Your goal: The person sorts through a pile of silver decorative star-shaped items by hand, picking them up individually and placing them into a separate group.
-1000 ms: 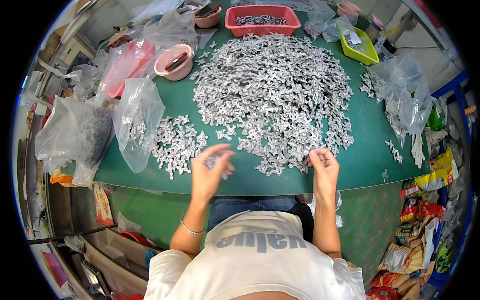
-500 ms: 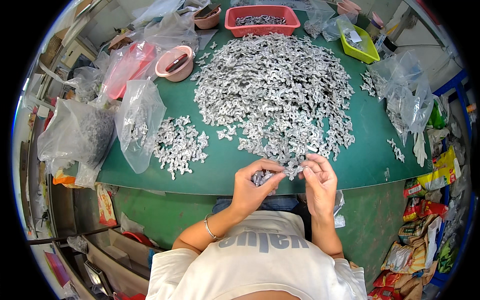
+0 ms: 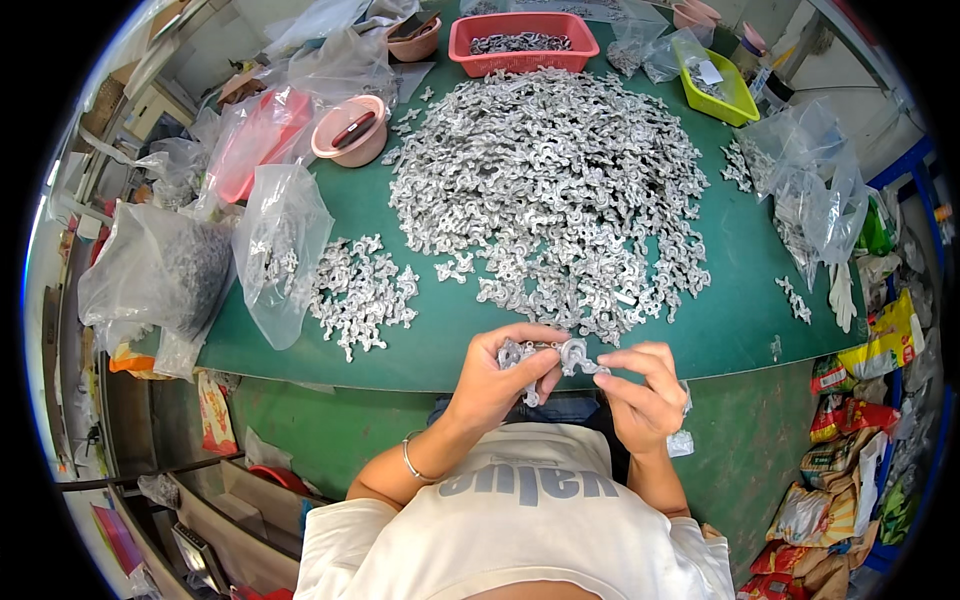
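I held a small silver metal part (image 3: 548, 356) between my left hand (image 3: 497, 378) and right hand (image 3: 640, 392), both pinched shut on it, just off the near edge of the green counter (image 3: 420, 340), close to the big pile (image 3: 550, 190) for easy grabbing.

Bright, even overhead light, soft shadows, sharp centre; fisheye bending and black vignette at the rim.
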Demonstrator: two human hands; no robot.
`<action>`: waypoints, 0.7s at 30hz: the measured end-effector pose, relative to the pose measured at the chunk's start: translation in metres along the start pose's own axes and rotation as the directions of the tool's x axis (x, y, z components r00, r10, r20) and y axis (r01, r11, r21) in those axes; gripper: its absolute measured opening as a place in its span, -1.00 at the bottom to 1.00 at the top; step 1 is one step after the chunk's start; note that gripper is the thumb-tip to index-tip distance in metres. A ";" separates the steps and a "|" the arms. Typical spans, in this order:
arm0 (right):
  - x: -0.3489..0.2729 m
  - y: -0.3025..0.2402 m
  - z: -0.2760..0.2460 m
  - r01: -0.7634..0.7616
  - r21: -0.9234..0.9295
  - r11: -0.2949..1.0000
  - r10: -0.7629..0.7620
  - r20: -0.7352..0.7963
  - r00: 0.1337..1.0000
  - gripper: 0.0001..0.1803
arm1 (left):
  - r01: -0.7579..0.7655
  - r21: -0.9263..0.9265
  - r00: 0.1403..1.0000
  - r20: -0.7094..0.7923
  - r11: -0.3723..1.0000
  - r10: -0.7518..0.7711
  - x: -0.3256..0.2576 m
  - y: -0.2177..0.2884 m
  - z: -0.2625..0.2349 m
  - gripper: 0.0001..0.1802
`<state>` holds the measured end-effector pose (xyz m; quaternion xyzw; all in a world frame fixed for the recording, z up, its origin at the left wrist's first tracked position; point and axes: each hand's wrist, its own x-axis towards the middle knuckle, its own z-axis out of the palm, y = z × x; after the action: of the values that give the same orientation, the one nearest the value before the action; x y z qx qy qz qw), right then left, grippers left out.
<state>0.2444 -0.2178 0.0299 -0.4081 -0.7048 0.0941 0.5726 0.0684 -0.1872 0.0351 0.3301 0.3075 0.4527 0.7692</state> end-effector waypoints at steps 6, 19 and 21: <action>0.000 -0.002 -0.001 0.039 0.014 0.999 -0.039 0.001 0.999 -0.74 | -0.060 0.010 0.998 0.031 0.998 0.059 -0.001 0.001 0.001 -0.82; -0.017 0.054 0.000 -0.435 0.117 0.893 0.450 -0.254 0.856 -0.85 | -0.063 0.333 0.979 -0.161 0.941 0.122 0.000 0.004 -0.034 -0.82; -0.028 0.079 -0.008 -0.574 0.144 0.806 0.588 -0.308 0.748 -0.85 | -0.076 0.481 0.930 -0.281 0.873 0.236 -0.001 0.010 -0.062 -0.82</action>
<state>0.2884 -0.1876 -0.0354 -0.6052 -0.4320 0.2099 0.6348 0.0151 -0.1701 0.0062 0.4469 0.5030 0.4768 0.5656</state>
